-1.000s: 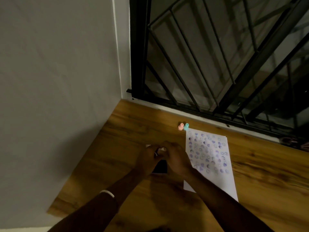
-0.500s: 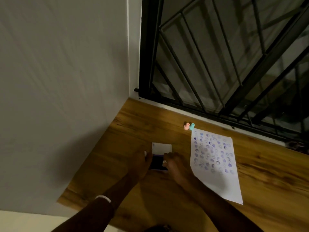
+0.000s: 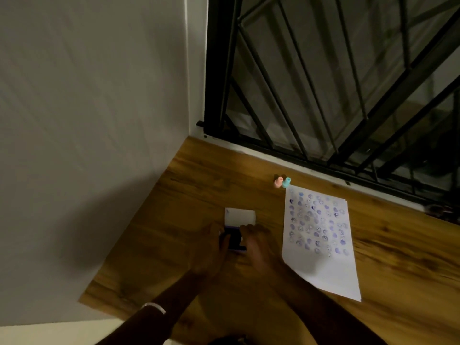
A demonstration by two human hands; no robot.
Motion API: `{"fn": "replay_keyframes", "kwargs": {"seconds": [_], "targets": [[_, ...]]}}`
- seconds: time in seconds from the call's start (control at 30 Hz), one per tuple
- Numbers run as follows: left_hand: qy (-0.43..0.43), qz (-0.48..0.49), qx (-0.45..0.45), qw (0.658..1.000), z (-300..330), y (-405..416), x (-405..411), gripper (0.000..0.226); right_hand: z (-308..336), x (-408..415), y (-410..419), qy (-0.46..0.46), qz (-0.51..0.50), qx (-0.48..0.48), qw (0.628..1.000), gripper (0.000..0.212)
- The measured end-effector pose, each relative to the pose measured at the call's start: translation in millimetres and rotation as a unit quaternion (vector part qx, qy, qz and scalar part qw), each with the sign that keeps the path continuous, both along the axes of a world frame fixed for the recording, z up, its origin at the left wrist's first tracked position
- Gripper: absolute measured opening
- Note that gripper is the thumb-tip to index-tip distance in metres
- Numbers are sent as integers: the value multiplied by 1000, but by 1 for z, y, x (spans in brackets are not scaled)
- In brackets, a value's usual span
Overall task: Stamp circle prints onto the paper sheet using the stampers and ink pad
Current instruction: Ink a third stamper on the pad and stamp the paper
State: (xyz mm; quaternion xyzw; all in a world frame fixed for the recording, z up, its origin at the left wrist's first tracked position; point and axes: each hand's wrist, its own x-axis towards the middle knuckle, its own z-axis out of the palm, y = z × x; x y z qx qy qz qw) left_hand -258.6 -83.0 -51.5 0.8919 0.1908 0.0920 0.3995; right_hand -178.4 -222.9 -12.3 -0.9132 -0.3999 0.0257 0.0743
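The ink pad [image 3: 233, 239] lies on the wooden table [image 3: 189, 185], its white lid [image 3: 240, 215] folded open toward the window and the dark purple pad showing. My left hand [image 3: 214, 247] grips the pad's left side. My right hand [image 3: 257, 241] rests on its right side, fingers curled over the edge. A white paper sheet [image 3: 321, 265] covered with several purple circle prints lies to the right. A pink stamper [image 3: 278, 182] and a teal stamper [image 3: 286, 183] stand together just beyond the sheet's far left corner.
A grey wall [image 3: 87, 120] borders the table on the left. A black metal window grille [image 3: 323, 83] runs along the far edge. The near part of the sheet carries no prints. A pale bracelet [image 3: 153, 306] sits on my left wrist.
The ink pad's lid has been folded open; a second ago both hands were bunched together over it. The view has drifted slightly.
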Motion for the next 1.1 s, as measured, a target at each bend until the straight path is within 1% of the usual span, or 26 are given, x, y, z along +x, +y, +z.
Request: {"fn": "replay_keyframes", "kwargs": {"seconds": [0.07,0.13,0.27,0.37,0.47,0.6,0.73,0.83,0.93,1.1], "targets": [[-5,-9,8,1000,0,0,-1,11,5,-1,0,-7,8,7,1000,35],[-20,-11,29,999,1,0,-2,11,7,-1,0,-26,12,11,1000,33],[-31,-14,42,999,-1,1,-2,14,10,1,-7,22,-13,7,1000,24],[-29,-11,46,998,-6,2,-1,19,16,1,-25,35,-55,61,996,22],[-22,-2,43,999,-8,1,0,15,18,1,-55,30,-112,95,989,23],[-47,-18,32,998,-5,-5,1,11,18,5,-105,12,-198,49,979,20],[-55,-81,37,995,10,-38,13,19,23,12,-155,-22,-267,15,963,22],[-53,-128,45,989,17,-83,22,14,27,19,-186,-27,-288,-23,957,22],[-48,-187,87,977,18,-124,28,23,27,23,-208,-27,-298,-43,953,22],[-33,-206,124,970,12,-159,30,32,24,28,-219,-25,-295,-51,954,19]]}}
